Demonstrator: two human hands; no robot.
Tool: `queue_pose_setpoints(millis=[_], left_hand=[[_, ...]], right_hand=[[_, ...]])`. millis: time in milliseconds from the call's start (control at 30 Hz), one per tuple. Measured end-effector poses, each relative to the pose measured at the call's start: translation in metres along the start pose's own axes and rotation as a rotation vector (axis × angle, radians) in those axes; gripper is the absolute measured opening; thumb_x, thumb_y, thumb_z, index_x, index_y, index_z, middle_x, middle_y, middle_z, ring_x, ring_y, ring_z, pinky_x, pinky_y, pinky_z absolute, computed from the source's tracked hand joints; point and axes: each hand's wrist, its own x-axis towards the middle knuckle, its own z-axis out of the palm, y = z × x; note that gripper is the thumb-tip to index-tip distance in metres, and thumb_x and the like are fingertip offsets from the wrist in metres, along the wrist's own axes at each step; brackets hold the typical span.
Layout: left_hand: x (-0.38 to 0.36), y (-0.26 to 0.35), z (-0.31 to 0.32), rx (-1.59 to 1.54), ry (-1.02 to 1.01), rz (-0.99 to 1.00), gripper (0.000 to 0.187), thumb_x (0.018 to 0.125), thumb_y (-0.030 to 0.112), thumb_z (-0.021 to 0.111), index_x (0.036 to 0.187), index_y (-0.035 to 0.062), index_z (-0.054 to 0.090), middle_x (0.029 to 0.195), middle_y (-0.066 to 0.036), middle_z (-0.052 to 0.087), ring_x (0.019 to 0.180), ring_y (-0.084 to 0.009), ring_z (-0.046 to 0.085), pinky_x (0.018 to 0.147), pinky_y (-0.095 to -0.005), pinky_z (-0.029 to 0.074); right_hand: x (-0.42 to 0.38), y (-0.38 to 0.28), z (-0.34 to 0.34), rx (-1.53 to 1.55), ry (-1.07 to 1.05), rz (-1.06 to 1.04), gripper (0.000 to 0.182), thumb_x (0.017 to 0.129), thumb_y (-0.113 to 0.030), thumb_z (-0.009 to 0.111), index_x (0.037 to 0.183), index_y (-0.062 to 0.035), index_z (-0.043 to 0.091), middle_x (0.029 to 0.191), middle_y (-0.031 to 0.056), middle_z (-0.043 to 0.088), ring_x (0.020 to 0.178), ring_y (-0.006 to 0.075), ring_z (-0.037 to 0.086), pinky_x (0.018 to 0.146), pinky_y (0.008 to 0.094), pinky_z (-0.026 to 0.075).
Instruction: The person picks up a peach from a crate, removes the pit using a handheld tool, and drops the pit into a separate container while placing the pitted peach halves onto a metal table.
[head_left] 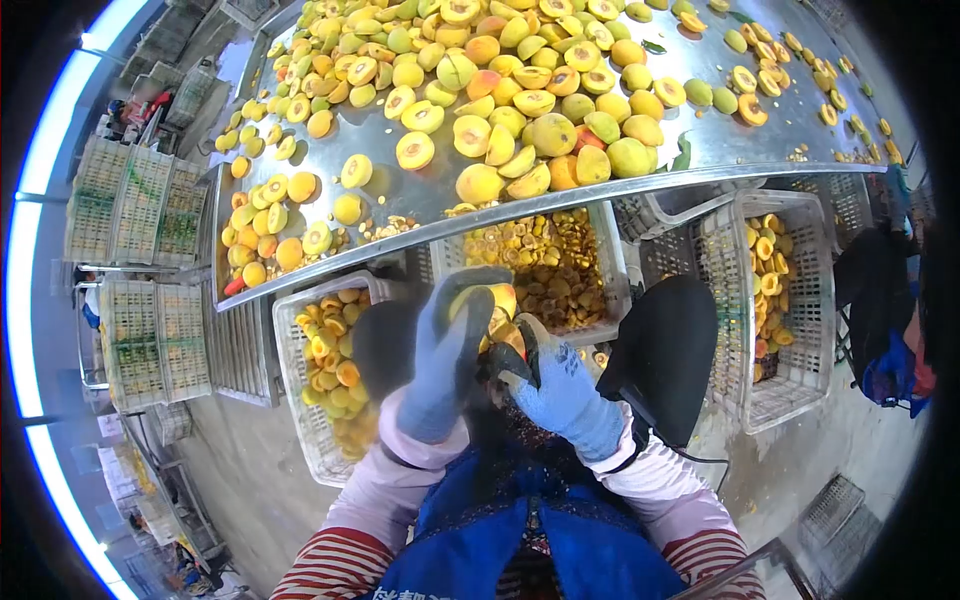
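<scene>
In front of my lap, my left hand (445, 350), in a blue-grey glove with dark palm and fingers, is closed around a yellow peach (500, 305). My right hand (570, 395), gloved the same way, is beside it with the fingers curled and the fingertips against the fruit's lower side. Whatever may be inside the right hand is hidden by its dark fingers. Just beyond both hands, a white crate (612, 250) under the table edge holds peach pits and scraps (545, 255). Many cut and whole peaches (530, 100) are heaped on the metal table.
The metal table's raised rim (560, 205) runs across in front of me. A crate of peach halves (330, 440) stands left of my knees, another crate (810, 340) to the right. Stacked crates (150, 340) line the left side. A person in dark clothing (885, 300) is at far right.
</scene>
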Motion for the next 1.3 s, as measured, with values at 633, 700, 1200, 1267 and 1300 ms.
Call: queue_pose_setpoints(millis=[633,700,1200,1267,1300], left_hand=[[-0.027,0.009,0.01,0.71,0.101,0.481,0.046,0.078,0.014,0.064,0.12,0.0042,0.049,0.112,-0.016,0.055,0.104,-0.0315,0.054,0.09,-0.0358,0.042],[-0.028,0.011,0.005,0.863,0.017,0.705,0.057,0.076,0.022,0.065,0.126,0.0049,0.044,0.121,-0.015,0.05,0.112,-0.0338,0.047,0.096,-0.0406,0.036],[-0.023,0.017,-0.037,0.7,-0.289,0.135,0.037,0.088,0.02,0.054,0.12,0.0013,0.051,0.115,-0.016,0.058,0.11,-0.0216,0.053,0.093,-0.0311,0.04],[-0.024,0.027,-0.037,0.724,-0.288,0.151,0.036,0.086,0.017,0.055,0.119,0.0011,0.053,0.113,-0.014,0.059,0.101,-0.0217,0.058,0.087,-0.0317,0.045],[-0.021,0.013,-0.044,0.516,-0.3,0.079,0.034,0.084,0.015,0.057,0.115,0.0004,0.054,0.108,-0.011,0.06,0.094,-0.0208,0.059,0.083,-0.0308,0.047]], right_hand=[[-0.006,-0.001,0.023,1.526,0.078,0.594,0.04,0.095,-0.024,0.042,0.129,-0.0031,0.04,0.124,0.0136,0.047,0.113,0.023,0.048,0.093,0.0344,0.042],[-0.004,0.009,0.032,1.85,-0.024,0.62,0.049,0.094,-0.038,0.039,0.134,-0.0091,0.036,0.13,0.0081,0.044,0.116,0.024,0.046,0.098,0.0369,0.038],[0.04,-0.027,-0.035,0.479,-0.068,0.095,0.051,0.064,-0.004,0.072,0.112,-0.0002,0.054,0.097,0.0111,0.062,0.092,0.0188,0.059,0.079,0.0334,0.049],[0.041,-0.022,-0.036,0.288,-0.055,-0.048,0.051,0.067,-0.011,0.071,0.115,-0.0042,0.053,0.1,0.0156,0.061,0.092,0.03,0.06,0.079,0.0372,0.048],[0.03,-0.014,-0.029,0.265,-0.063,0.13,0.047,0.07,-0.013,0.069,0.113,-0.0042,0.053,0.099,0.0157,0.061,0.089,0.0308,0.06,0.078,0.0375,0.047]])
